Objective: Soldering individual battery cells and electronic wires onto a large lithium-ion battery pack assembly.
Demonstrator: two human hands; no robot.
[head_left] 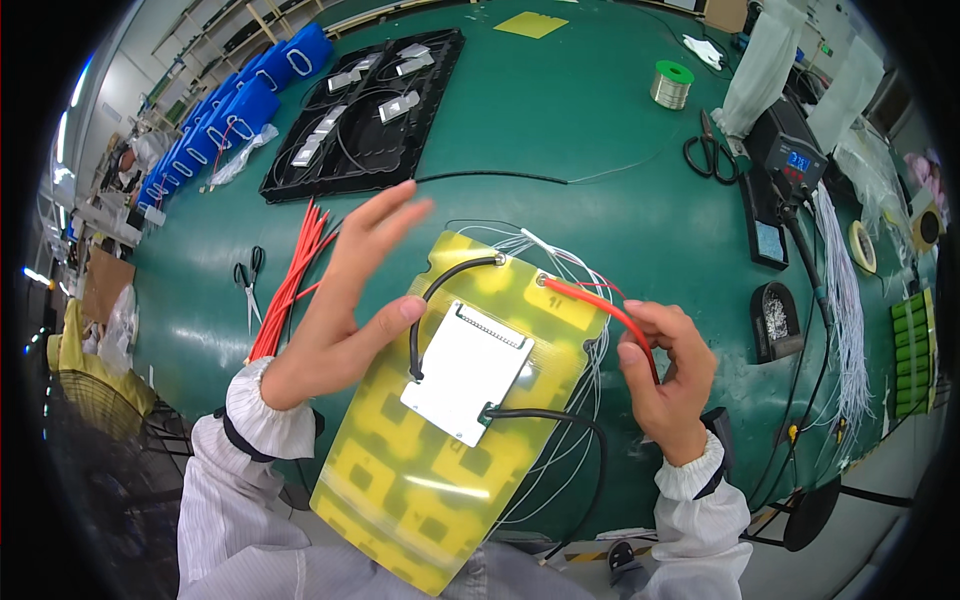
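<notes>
A flat yellow battery pack [400, 500] lies tilted on the table's near edge, a white circuit board [465, 375] on its face. My right hand [675, 375] pinches a thick red wire [605, 303], whose other end sits at a metal spot on the pack's top edge. My left hand [345, 310] is open, fingers spread and a little blurred, its thumb beside a black wire [440, 278] that arcs from the board to the pack's top. Another black cable [560, 413] leaves the board's lower right. Thin white wires [600, 385] stick out behind the pack.
Left are red wires [290, 285], small scissors [250, 285], a black tray [350, 170] and blue packs [215, 130]. On the right stand a solder spool [671, 90], black scissors [710, 155], a soldering station [788, 150], a tip cleaner [775, 345] and bundled white wires [845, 320].
</notes>
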